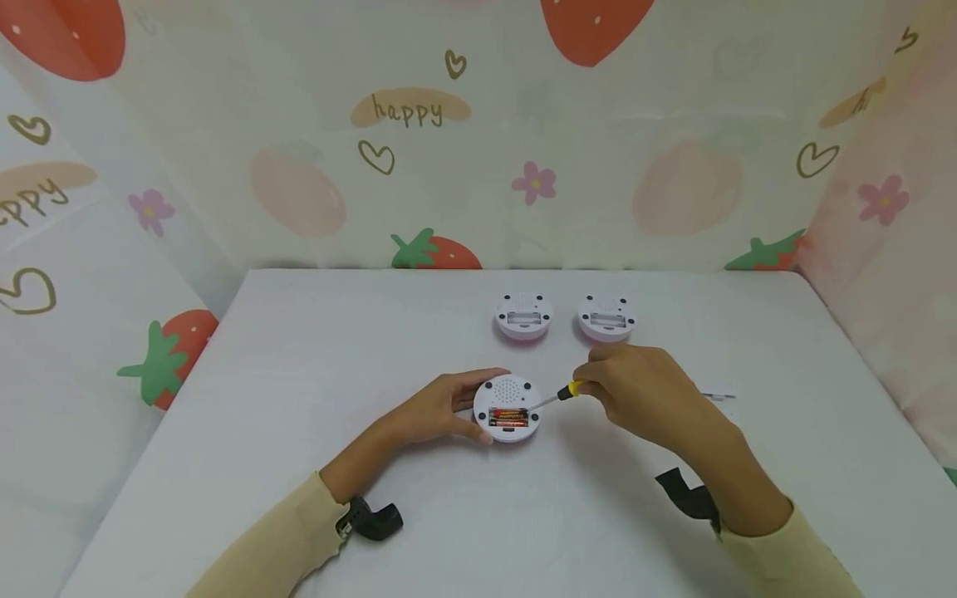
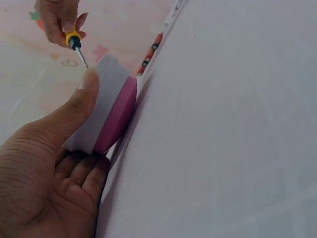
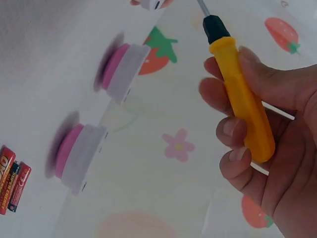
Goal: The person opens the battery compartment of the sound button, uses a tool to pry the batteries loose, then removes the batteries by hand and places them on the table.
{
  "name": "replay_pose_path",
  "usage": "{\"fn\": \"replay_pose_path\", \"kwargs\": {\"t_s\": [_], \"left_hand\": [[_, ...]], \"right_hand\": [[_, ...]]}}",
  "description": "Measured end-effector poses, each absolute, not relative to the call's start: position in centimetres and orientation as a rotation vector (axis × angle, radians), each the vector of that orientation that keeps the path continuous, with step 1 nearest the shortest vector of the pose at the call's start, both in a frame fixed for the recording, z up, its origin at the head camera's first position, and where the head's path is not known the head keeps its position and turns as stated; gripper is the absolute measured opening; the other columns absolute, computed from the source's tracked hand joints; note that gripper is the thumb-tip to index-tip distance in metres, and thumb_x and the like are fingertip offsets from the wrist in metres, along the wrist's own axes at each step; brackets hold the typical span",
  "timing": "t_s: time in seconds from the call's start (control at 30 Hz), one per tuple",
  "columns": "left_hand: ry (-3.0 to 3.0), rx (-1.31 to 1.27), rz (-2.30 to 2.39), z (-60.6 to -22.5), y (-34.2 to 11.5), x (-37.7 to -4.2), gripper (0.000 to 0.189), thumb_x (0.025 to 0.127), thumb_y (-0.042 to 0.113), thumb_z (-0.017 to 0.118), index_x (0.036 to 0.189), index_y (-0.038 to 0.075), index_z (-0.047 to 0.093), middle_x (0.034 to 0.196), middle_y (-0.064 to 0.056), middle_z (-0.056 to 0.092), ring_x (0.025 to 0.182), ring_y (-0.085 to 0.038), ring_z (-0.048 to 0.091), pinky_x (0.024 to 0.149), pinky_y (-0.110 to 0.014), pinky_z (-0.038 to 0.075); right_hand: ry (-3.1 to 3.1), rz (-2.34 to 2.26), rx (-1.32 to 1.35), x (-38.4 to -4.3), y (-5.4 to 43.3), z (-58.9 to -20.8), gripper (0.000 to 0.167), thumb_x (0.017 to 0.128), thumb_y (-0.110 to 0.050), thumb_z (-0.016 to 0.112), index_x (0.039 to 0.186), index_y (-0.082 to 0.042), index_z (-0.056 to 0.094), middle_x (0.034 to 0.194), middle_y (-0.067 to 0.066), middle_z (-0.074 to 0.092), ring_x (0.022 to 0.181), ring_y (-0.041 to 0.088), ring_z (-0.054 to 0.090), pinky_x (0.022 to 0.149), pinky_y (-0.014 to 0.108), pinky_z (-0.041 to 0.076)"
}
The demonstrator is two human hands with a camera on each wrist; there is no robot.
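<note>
My left hand [image 1: 434,409] holds a round white-and-pink device [image 1: 508,390] from its left side, thumb near and fingers behind. Its face has a speaker grille, dark feet and an uncovered compartment with red batteries [image 1: 508,419] inside. In the left wrist view, the device's pink part [image 2: 118,116] is towards the table. My right hand [image 1: 645,397] grips a screwdriver [image 3: 242,94] with a yellow handle and black collar. Its metal shaft [image 1: 543,403] points at the compartment's right end; whether the tip touches a battery cannot be told.
Two similar devices [image 1: 523,321] stand behind, their battery compartments uncovered and without batteries. Loose red batteries [image 3: 12,181] lie on the white table [image 1: 299,332]. A small pale item [image 1: 721,396] lies partly behind my right hand. Strawberry-patterned cloth [image 1: 493,124] surrounds the table.
</note>
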State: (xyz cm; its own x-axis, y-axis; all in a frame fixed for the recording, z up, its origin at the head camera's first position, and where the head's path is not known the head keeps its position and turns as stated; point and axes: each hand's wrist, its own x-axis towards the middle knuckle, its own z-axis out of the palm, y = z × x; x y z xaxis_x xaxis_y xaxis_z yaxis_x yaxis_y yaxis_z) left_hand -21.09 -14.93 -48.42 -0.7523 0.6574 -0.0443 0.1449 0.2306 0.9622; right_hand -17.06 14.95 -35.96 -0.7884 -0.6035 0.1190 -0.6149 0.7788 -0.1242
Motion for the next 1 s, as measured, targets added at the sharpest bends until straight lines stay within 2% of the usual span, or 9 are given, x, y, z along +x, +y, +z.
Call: {"fn": "replay_pose_path", "kwargs": {"t_s": [0.3, 0.7, 1.0], "left_hand": [[2.058, 0.723, 1.553, -48.5, -14.9, -21.3, 0.091, 0.075, 0.005, 0.090, 0.153, 0.020, 0.046, 0.153, 0.004, 0.048, 0.139, -0.014, 0.048, 0.113, -0.028, 0.040], [2.059, 0.717, 1.555, -48.8, -15.0, -21.2, 0.091, 0.075, 0.006, 0.090, 0.153, 0.021, 0.046, 0.154, 0.003, 0.048, 0.140, -0.016, 0.047, 0.114, -0.030, 0.039], [2.055, 0.756, 1.558, -48.7, -14.9, -21.3, 0.091, 0.074, 0.005, 0.090, 0.153, 0.019, 0.046, 0.153, 0.001, 0.049, 0.137, -0.016, 0.051, 0.112, -0.029, 0.042]], "right_hand": [[-2.851, 0.284, 1.090, -16.9, 14.3, -35.9, 0.015, 0.085, -0.013, 0.083, 0.099, -0.016, 0.082, 0.081, -0.009, 0.066, 0.067, 0.007, 0.052, 0.057, 0.020, 0.044], [-2.725, 0.281, 1.183, -16.8, 14.1, -36.8, 0.015, 0.082, -0.009, 0.085, 0.095, -0.015, 0.081, 0.080, -0.009, 0.064, 0.071, 0.008, 0.053, 0.057, 0.018, 0.046], [-2.739, 0.108, 1.179, -16.5, 13.0, -36.9, 0.015, 0.081, -0.008, 0.085, 0.093, -0.014, 0.081, 0.084, -0.004, 0.067, 0.076, 0.013, 0.051, 0.057, 0.018, 0.046]]}}
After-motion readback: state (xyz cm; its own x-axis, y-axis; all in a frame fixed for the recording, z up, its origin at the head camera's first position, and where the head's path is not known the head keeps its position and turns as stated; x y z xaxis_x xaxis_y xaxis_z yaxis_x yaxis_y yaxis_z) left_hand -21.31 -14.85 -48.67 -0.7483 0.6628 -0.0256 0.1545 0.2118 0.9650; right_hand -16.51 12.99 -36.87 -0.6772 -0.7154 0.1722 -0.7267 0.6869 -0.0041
